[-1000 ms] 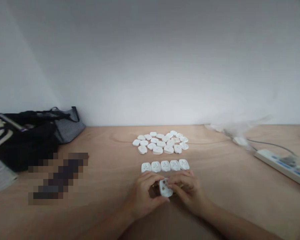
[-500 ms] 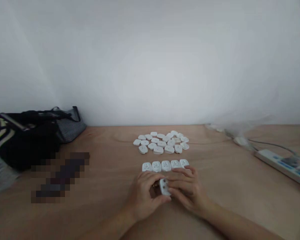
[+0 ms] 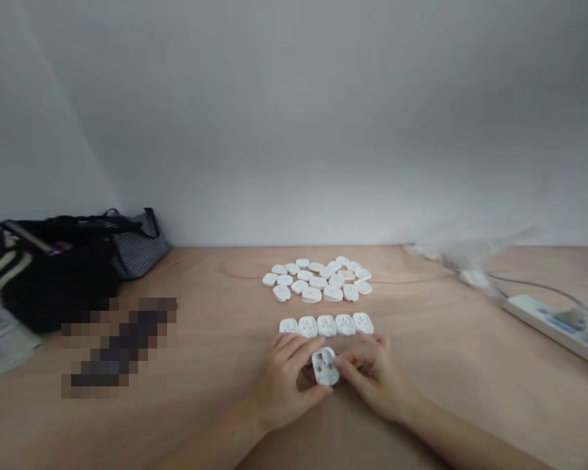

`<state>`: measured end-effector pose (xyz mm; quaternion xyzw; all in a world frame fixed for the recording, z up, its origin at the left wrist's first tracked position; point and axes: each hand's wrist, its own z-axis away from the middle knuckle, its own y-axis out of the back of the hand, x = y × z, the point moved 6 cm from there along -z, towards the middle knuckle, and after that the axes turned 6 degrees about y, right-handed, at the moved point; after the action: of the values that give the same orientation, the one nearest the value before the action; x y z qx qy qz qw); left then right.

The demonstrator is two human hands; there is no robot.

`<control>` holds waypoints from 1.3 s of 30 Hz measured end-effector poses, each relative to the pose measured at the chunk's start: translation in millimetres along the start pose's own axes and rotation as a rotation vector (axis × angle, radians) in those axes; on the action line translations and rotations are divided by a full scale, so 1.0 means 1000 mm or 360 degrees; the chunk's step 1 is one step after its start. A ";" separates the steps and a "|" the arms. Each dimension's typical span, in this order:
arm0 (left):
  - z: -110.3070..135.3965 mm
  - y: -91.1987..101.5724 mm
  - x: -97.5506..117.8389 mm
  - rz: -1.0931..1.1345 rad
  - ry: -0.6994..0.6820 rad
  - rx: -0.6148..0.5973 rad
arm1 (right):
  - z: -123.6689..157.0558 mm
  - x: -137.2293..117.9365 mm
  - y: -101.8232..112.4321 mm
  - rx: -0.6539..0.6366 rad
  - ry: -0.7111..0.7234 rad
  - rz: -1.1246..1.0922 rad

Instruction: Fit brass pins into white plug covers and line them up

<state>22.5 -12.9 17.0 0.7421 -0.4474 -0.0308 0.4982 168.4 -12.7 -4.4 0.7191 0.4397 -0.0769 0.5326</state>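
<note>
My left hand (image 3: 287,373) grips a white plastic socket housing (image 3: 325,367) between thumb and fingers, tilted so its hollow inside, with small brass-coloured spots, faces me. From the right, my right hand (image 3: 372,372) has thumb and forefinger pinched together at the housing's upper right edge. A tiny dark bit shows at those fingertips, too small to name. Just beyond both hands lies a row of several similar white housings (image 3: 326,325), side by side on the wooden table (image 3: 215,326). Farther back, more white rounded-square pieces (image 3: 317,282) are spread in a loose group.
A black bag (image 3: 59,281) and a striped bag (image 3: 140,245) stand at the left, beside a clear plastic packet (image 3: 4,333). A blurred-out dark object (image 3: 127,343) lies nearer. At the right are a white power strip (image 3: 549,326), a cable (image 3: 539,282) and clear plastic wrap (image 3: 480,251).
The held housing has turned to show more of its inside. My right fingers, stretched over it before, have drawn back and curled into a pinch at its edge.
</note>
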 end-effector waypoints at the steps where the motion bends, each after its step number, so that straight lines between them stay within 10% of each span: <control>1: -0.001 0.000 0.002 -0.0032 -0.0035 -0.0013 | 0.000 -0.001 0.000 0.0008 0.0006 -0.0007; 5: -0.008 0.010 -0.007 -0.0089 -0.0005 -0.0071 | 0.001 -0.005 0.000 0.0021 0.0052 -0.0010; 17: -0.006 0.046 -0.130 0.0204 0.0643 -0.0442 | 0.002 0.000 0.003 0.0038 -0.0009 -0.0024; 39: -0.040 0.025 -0.069 -0.0561 0.0153 -0.0557 | 0.004 0.001 0.008 0.0068 0.0066 -0.0002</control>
<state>-15.0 61.3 28.2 0.7117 -0.2746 -0.1590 0.6267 176.0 -16.3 -1.1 0.7314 0.4493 -0.0715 0.5080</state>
